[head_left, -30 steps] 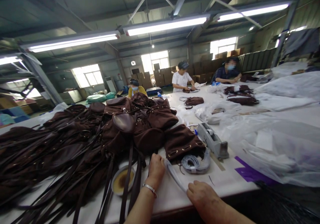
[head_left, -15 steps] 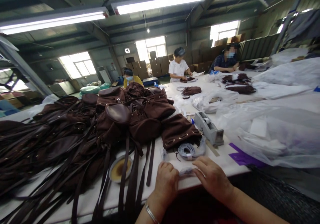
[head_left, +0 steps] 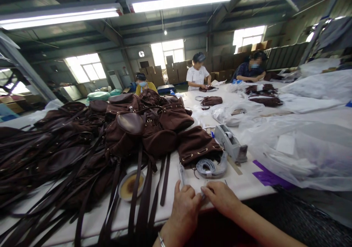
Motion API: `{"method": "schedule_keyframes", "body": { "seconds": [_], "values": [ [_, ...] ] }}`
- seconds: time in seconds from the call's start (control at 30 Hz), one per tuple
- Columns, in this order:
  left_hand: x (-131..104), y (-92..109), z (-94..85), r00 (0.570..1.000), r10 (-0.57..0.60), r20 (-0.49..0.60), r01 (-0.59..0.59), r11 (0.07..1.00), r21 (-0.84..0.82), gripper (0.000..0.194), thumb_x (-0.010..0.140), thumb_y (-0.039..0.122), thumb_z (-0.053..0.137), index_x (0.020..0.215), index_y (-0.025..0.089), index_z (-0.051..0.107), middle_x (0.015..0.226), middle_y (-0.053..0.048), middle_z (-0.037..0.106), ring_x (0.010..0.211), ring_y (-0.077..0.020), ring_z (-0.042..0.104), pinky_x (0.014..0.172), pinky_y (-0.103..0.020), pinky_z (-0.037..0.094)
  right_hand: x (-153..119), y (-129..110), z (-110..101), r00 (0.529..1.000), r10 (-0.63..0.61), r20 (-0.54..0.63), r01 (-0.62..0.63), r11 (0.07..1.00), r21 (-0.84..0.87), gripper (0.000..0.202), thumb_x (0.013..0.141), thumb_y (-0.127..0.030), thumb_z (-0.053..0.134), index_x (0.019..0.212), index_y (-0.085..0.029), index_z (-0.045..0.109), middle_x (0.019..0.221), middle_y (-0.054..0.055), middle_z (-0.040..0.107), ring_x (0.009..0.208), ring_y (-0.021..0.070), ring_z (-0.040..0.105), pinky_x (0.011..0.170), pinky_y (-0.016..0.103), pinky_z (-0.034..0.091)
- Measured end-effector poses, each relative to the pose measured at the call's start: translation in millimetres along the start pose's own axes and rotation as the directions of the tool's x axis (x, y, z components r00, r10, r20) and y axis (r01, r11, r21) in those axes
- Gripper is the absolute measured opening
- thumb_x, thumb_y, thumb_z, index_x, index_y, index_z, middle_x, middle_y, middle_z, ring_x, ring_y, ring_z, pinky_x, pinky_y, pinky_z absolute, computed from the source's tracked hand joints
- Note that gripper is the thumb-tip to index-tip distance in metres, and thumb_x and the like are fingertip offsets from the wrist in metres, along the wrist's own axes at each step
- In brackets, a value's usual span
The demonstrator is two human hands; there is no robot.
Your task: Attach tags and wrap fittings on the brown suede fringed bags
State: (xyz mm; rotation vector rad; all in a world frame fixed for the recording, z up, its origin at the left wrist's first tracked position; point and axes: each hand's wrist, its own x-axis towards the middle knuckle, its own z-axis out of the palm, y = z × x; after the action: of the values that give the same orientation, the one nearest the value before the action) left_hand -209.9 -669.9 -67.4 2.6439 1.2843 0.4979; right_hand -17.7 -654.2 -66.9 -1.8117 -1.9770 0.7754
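My left hand (head_left: 185,203) is closed at the table's front edge, its fingers curled beside a clear plastic-wrapped strip (head_left: 182,173) that lies on the table. My right hand (head_left: 221,197) pinches a small greyish plastic-wrapped piece (head_left: 203,193), mostly hidden between the two hands. What the left fingers hold is hidden. Just beyond the hands lies a coiled grey strap (head_left: 205,167) in plastic, against a dark brown drawstring bag (head_left: 199,146).
Brown bags with long straps (head_left: 129,129) are heaped at the left, near a bowl of yellowish material (head_left: 131,185). A grey tape dispenser (head_left: 229,143) stands right of centre. Plastic sheeting (head_left: 302,148) covers the right side. Several people sit or stand across the table.
My hands have come closer together, and the right has moved left. The wrapped piece that stretched between them is now mostly covered by fingers.
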Motion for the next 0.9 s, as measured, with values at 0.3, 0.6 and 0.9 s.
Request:
{"method": "schedule_keyframes", "body": {
  "seconds": [0.3,0.6,0.9],
  "values": [
    [-6,-7,-6.1,0.997,0.048,0.055,-0.045,0.998,-0.053,0.024,0.090,0.018,0.059,0.111,0.029,0.064,0.098,-0.001,0.066,0.101,-0.0217,0.056,0.116,-0.059,0.018,14,-22,10,1.000,0.004,0.008,-0.002,0.980,-0.198,0.016,0.084,-0.022,0.055,0.078,-0.017,0.069,0.084,0.010,0.074,0.080,0.0216,0.065,0.067,0.030,0.035],
    [-2,-38,-32.5,0.999,0.032,0.044,-0.031,0.999,-0.025,0.026,0.093,0.016,0.055,0.115,0.028,0.063,0.111,-0.003,0.065,0.111,-0.0209,0.053,0.112,-0.047,0.029,31,-29,8,0.966,-0.175,0.189,0.227,0.927,-0.298,0.024,0.082,-0.016,0.052,0.082,-0.015,0.076,0.092,0.013,0.072,0.086,0.0221,0.065,0.072,0.029,0.038],
    [18,-49,-34.2,0.985,0.153,0.075,-0.157,0.986,0.049,0.014,0.096,0.027,0.056,0.099,0.027,0.070,0.093,-0.003,0.064,0.096,-0.0198,0.052,0.095,-0.038,0.037,31,-32,5,0.933,-0.240,0.267,0.328,0.872,-0.363,0.028,0.087,-0.018,0.051,0.090,-0.017,0.079,0.101,0.014,0.068,0.081,0.0215,0.063,0.073,0.031,0.041]
  ]
}}
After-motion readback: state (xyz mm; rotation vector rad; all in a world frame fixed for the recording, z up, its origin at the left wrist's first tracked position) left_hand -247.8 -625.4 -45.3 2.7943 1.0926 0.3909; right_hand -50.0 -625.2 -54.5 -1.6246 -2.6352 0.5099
